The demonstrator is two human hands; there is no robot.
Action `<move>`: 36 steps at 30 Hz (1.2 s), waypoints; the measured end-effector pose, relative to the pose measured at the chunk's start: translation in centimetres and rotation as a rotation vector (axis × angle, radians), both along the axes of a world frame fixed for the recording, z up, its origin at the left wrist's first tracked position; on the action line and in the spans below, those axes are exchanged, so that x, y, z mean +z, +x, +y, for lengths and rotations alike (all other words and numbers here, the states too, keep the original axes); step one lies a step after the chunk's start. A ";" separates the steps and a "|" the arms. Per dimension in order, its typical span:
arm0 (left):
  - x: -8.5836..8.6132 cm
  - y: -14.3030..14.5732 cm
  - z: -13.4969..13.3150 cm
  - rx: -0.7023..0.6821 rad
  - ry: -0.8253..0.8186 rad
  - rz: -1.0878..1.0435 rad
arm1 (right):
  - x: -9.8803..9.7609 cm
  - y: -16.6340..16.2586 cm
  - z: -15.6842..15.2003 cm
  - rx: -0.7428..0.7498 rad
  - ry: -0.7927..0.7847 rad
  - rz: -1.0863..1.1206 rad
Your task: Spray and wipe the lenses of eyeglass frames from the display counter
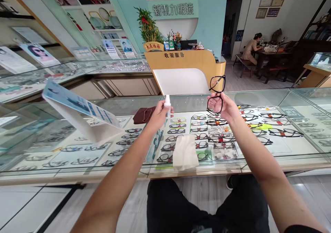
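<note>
We find the left hand grasping a white bottle, the right hand pinching black-framed glasses: preparatory, we judge, the next move requiring both brought together.

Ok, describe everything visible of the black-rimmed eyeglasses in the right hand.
The black-rimmed eyeglasses have two rounded lenses, apparently clear, in a plastic-looking frame. They are turned sideways, one lens above the other, over the glass display counter. The right hand holds their lower half and shows through that lens.
</note>
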State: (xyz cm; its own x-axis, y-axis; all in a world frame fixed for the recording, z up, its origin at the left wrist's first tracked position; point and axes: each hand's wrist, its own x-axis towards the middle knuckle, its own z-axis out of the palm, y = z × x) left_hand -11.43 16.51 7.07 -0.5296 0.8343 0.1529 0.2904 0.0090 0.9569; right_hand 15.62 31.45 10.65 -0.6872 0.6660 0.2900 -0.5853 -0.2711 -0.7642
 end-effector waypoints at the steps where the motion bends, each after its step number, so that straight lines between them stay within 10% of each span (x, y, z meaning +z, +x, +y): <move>1: 0.7 0.8 1.1 -0.078 0.090 -0.134 | 0.2 -0.4 0.0 -0.030 -0.004 -0.013; 6: 2.8 4.8 4.8 -0.382 0.224 -0.477 | 0.7 -2.3 -0.7 -0.181 0.043 -0.105; 12: 1.0 6.4 5.4 -0.573 0.176 -0.630 | -0.4 -1.6 -1.7 -0.244 0.146 -0.212; 29: 0.4 7.2 4.7 -0.231 0.116 -0.488 | -1.3 -1.9 -3.1 -0.257 0.238 -0.429; 36: 0.4 6.9 4.5 -0.386 0.143 -0.585 | -1.2 -1.6 -2.8 -0.209 0.192 -0.506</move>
